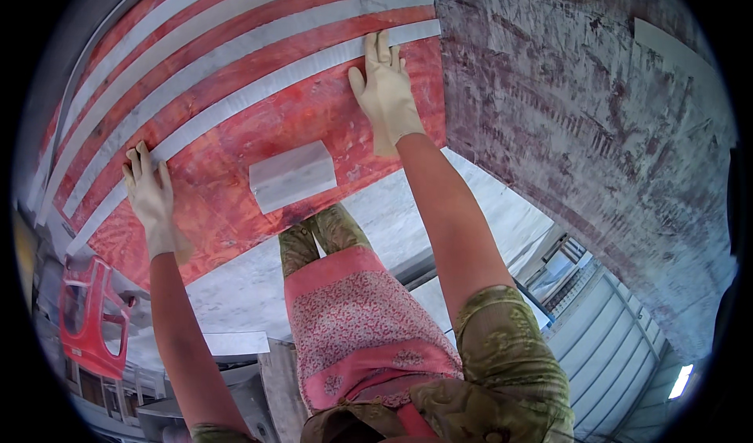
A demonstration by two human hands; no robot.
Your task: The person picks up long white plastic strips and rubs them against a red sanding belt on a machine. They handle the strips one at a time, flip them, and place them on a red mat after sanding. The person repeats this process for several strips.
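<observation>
Several long white strips lie side by side across a red, stained tabletop (329, 114). On the nearest white strip (259, 88), my two hands rest far apart, both in cream rubber gloves. My left hand (152, 200) touches it toward the left part, fingers stretched out. Near the strip's right end, my right hand (386, 96) lies with fingers extended and thumb apart. Neither hand is wrapped around anything. Between them, closer to my body, sits a white rectangular block (292, 178), perhaps a stack of sheets; I cannot tell which.
A red plastic frame with openings (92, 317) stands at the left, below the table corner. To the right, a large grey-and-maroon smeared surface (572, 106) meets the red tabletop's edge. A pale curved rail (82, 63) runs along the far left.
</observation>
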